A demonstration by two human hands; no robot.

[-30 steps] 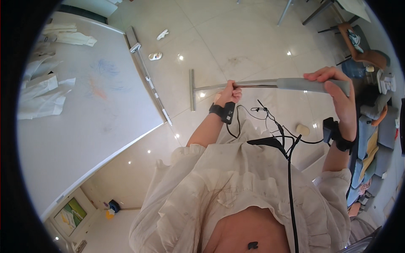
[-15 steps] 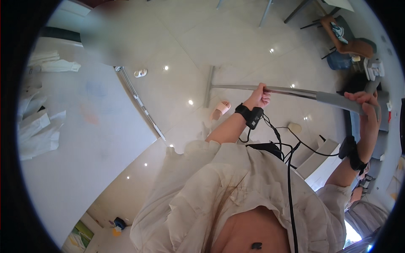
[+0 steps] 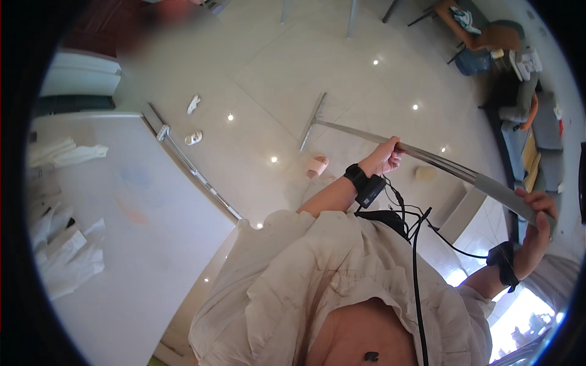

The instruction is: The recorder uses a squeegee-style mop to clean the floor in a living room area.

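A long-handled floor squeegee [image 3: 436, 161] slants across in front of me, with its thin grey head [image 3: 314, 122] at floor level. My left hand [image 3: 384, 156] is closed round the metal pole partway along it. On the thick grey grip at the handle's end, my right hand [image 3: 540, 213] is wrapped, fingers curled over the top. Black straps with small boxes and cables sit on both wrists. Below the squeegee head, a pink slipper [image 3: 317, 166] shows on the tiled floor [image 3: 268, 67].
On the left stands a white table [image 3: 152, 244] with white cloth or paper pieces [image 3: 76, 256]. A silver pole [image 3: 195, 174] runs along its edge. White shoes [image 3: 194, 138] lie nearby. Chairs [image 3: 494, 36], a blue bin [image 3: 473, 62] and a grey sofa [image 3: 549, 146] line the right.
The view has turned, and the squeegee now slopes more steeply down to the right. My right hand sits lower in view. Both hands keep their hold.
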